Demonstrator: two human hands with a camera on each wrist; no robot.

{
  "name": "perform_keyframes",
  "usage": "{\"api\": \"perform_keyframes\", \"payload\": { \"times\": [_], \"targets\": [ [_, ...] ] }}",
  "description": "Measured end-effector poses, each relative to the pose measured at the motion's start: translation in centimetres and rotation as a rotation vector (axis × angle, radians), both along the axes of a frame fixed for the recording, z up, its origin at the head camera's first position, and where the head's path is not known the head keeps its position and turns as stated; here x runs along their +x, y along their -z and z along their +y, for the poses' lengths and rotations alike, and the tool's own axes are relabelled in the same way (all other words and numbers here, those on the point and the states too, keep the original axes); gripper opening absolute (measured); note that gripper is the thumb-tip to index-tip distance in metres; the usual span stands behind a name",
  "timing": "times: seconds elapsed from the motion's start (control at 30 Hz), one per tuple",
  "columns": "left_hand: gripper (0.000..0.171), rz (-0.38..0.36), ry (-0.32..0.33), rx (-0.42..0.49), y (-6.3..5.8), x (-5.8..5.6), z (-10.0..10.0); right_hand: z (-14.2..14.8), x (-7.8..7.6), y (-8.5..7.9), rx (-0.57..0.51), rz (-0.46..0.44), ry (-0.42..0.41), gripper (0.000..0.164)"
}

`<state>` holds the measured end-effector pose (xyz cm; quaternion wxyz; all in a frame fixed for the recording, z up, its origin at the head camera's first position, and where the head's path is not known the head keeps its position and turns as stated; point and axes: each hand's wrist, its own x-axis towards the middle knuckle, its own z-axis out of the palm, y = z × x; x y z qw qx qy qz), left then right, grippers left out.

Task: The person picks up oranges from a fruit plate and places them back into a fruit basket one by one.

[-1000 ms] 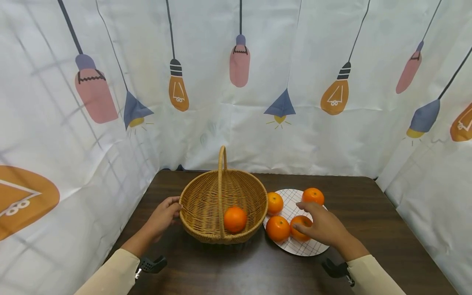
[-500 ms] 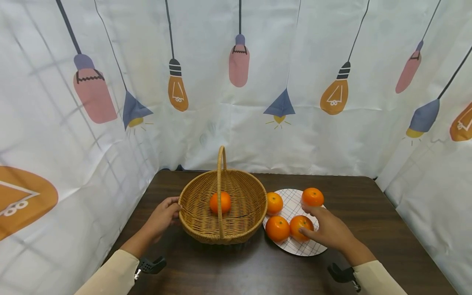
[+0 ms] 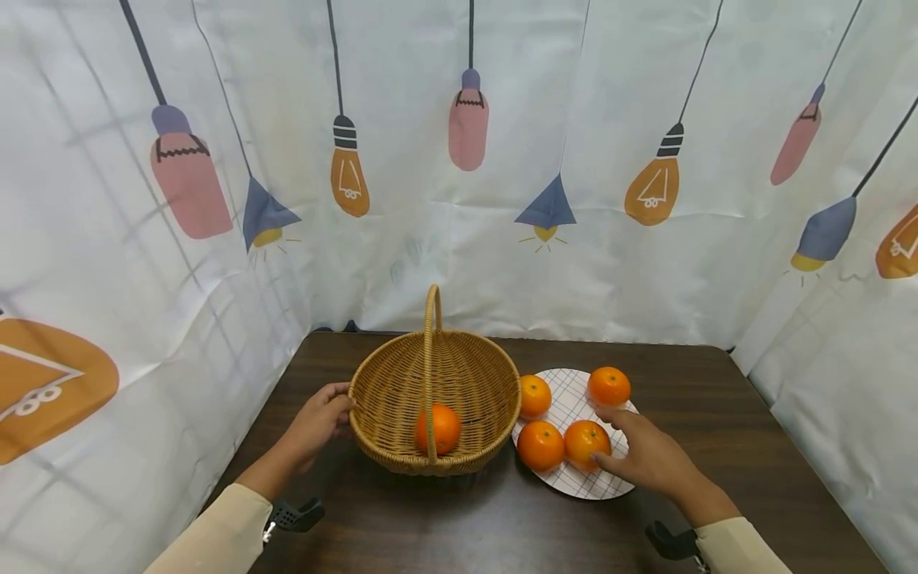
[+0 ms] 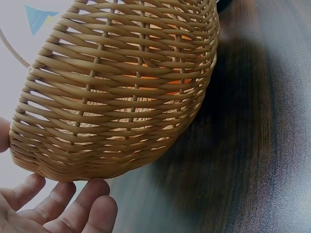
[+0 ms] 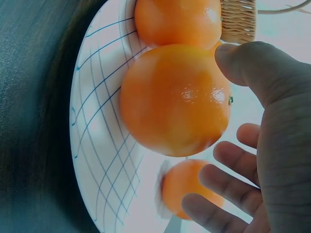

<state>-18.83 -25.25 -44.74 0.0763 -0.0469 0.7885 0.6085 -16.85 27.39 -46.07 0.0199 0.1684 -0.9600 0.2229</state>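
In the head view, my left hand (image 3: 321,422) holds the left rim of a wicker basket (image 3: 380,399) with an upright handle. Close up, the left wrist view has the thumb at the rim and the fingertips (image 4: 95,187) against the outer weave (image 4: 112,87). One orange (image 3: 443,430) lies inside the basket, partly behind the handle. My right hand (image 3: 645,454) is over a white checked plate (image 3: 566,482), thumb and fingers spread beside the front right orange (image 3: 586,445). In the right wrist view, nothing lies between that thumb and the fingers; the near orange (image 5: 175,102) sits just beyond them.
More oranges sit on the plate: one at the front left (image 3: 541,446), one beside the basket (image 3: 534,396) and one at the back (image 3: 609,387). Everything stands on a dark wooden table (image 3: 459,526). A white curtain (image 3: 402,271) with printed lamps surrounds its back and sides.
The orange in the basket rolled back and left, then forward again. My right hand has drawn slightly to the right, uncovering the front right orange. My left hand has stayed at the rim.
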Motion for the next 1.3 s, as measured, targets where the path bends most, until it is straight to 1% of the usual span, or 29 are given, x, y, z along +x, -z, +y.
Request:
{"api": "perform_keyframes", "payload": {
  "times": [0.1,0.27,0.63,0.87,1.3],
  "targets": [
    [0.055,0.004,0.001,-0.002,-0.1,0.0,0.0,0.1,0.0,0.3,-0.003,0.004,-0.005,0.077],
    [0.054,-0.002,0.002,-0.008,-0.2,0.0,0.1,0.2,0.0,0.7,-0.021,-0.017,-0.01,0.078],
    [0.054,0.0,0.001,0.002,0.2,0.0,0.1,0.2,0.0,1.7,-0.012,-0.051,0.016,0.081],
    [0.054,0.004,0.003,-0.003,0.3,0.0,0.1,0.1,0.1,1.7,-0.005,-0.058,0.029,0.081],
    [0.054,0.017,-0.004,-0.009,0.0,0.2,0.2,0.0,-0.1,1.7,-0.003,-0.047,0.015,0.08]
  ]
}}
